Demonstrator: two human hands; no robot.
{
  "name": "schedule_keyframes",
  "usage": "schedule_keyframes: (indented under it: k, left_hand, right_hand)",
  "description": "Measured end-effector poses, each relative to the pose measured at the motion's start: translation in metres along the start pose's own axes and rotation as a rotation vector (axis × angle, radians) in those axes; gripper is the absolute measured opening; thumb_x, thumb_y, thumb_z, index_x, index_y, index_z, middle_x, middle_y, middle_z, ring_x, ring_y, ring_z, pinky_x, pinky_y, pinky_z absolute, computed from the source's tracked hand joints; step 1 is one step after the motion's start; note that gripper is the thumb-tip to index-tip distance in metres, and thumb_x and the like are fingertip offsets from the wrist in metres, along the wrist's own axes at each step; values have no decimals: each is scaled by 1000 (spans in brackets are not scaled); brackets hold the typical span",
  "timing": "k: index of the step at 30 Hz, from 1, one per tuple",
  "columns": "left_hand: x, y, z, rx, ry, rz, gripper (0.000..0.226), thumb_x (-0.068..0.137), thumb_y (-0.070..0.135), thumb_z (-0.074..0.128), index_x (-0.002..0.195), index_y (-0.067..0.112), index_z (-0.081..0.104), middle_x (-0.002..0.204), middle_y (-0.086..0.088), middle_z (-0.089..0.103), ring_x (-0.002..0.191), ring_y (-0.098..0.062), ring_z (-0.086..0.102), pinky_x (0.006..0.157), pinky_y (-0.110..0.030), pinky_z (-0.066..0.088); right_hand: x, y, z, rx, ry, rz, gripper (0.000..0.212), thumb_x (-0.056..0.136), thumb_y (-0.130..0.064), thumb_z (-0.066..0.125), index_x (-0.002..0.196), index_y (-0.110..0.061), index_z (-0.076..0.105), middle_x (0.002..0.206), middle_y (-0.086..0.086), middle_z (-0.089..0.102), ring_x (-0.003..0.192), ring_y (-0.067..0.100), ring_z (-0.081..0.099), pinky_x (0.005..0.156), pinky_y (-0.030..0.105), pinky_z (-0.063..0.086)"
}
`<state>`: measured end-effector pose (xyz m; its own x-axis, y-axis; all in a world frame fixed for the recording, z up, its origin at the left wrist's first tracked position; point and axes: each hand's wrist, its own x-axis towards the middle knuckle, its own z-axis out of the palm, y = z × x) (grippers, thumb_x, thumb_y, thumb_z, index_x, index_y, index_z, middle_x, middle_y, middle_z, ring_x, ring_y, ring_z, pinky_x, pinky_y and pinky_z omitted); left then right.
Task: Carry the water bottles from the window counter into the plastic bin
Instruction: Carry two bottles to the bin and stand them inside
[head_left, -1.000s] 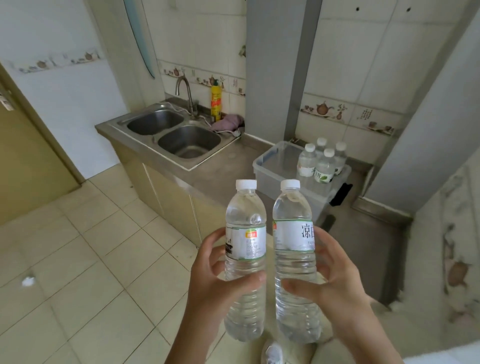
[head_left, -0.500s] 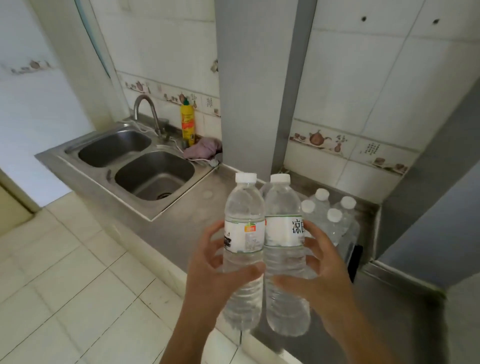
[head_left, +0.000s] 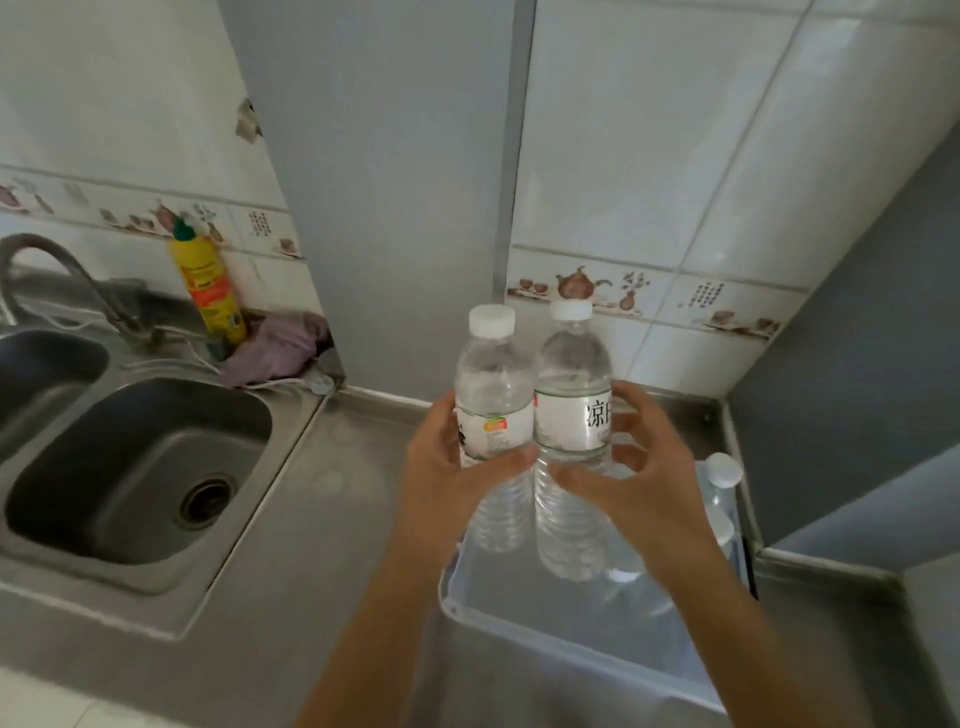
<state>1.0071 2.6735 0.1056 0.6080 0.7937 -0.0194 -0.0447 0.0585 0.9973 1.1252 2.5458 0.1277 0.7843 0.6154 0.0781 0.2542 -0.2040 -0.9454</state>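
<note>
Left hand (head_left: 447, 467) clamped on the left bottle (head_left: 493, 415), right hand (head_left: 639, 483) clamped on the right bottle (head_left: 571, 415). Both upright, side by side, touching, above the clear plastic bin (head_left: 519, 618) right of the sink (head_left: 135, 467).

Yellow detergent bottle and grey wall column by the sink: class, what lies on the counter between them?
In the head view, a crumpled purple cloth lies between the yellow detergent bottle and the grey wall column, with a white cord trailing beneath it.
</note>
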Motion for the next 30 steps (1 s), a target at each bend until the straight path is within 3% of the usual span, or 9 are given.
schedule_keyframes:
  k: [4, 10, 15, 17, 20, 22, 24, 28, 30]
  left_hand:
    - [29, -21, 10, 9, -60, -27, 59, 65, -14, 84, 108, 21, 65, 90, 13, 78, 81, -3, 73, 69, -17, 56]
    - [45, -57, 19, 77, -113, -70, 61, 60, -6, 90, 105, 27, 64, 93, 12, 77, 87, -4, 73, 71, -17, 54]
    - [51, -74, 21, 199, -142, -1, 69, 59, 3, 94, 104, 38, 55, 105, 19, 67, 92, 15, 64, 76, -6, 50]
    - [54, -81, 21, 238, -138, 11, 70, 59, 11, 95, 108, 42, 55, 111, 14, 68, 101, 8, 65, 78, -7, 51]
    - [58, -90, 22, 316, -126, 49, 72, 58, 21, 96, 108, 48, 52, 118, 5, 66, 106, -5, 65, 84, -12, 51]
    - [59, -94, 23, 382, -136, 62, 73, 56, 19, 96, 105, 49, 50, 113, 7, 64, 101, -2, 63, 79, -9, 48]
    - [60, -96, 24, 448, -149, 70, 73, 55, 20, 95, 103, 50, 48, 107, 13, 61, 97, -3, 62, 78, -13, 46]
    - [61, -104, 26, 562, -157, 88, 70, 53, 20, 95, 111, 28, 55, 103, 8, 59, 98, -16, 61, 81, -26, 49]
    - [60, -106, 27, 577, -160, 78, 72, 54, 20, 94, 116, 21, 56, 106, 5, 59, 100, -17, 60, 79, -24, 48]
  right_hand:
    - [17, 10, 5, -131, 59, 16, 79, 57, -29, 90, 119, -43, 44, 101, -28, 59, 91, -12, 60, 68, 9, 52]
    - [24, 32, 5, -346, 77, 68, 83, 58, -26, 91, 128, -24, 47, 102, -24, 54, 82, -8, 57, 63, 1, 46]
    - [29, 39, 9, -605, 69, -2, 76, 65, -32, 87, 128, -11, 49, 112, 4, 67, 92, 14, 61, 78, 21, 45]
    - [33, 37, 11, -706, 28, 28, 70, 73, -39, 80, 129, -13, 47, 112, 2, 65, 88, 8, 54, 76, 16, 37]
    - [38, 39, 14, -798, -22, 84, 61, 80, -45, 72, 128, -19, 46, 108, -4, 63, 92, 10, 60, 74, 11, 34]
    - [39, 45, 14, -782, -14, 64, 56, 76, -38, 77, 121, -21, 48, 98, -7, 61, 86, 10, 60, 65, 7, 35]
    - [37, 50, 14, -749, -21, 42, 56, 71, -28, 83, 115, -22, 50, 99, -5, 64, 84, 10, 59, 69, 11, 41]
    - [35, 53, 15, -816, -59, 62, 49, 75, -22, 80, 117, -24, 54, 113, -3, 66, 97, 13, 62, 81, 20, 42]
    - [34, 53, 15, -830, -59, 64, 49, 77, -24, 79, 119, -23, 54, 117, -2, 65, 100, 14, 62, 83, 20, 43]
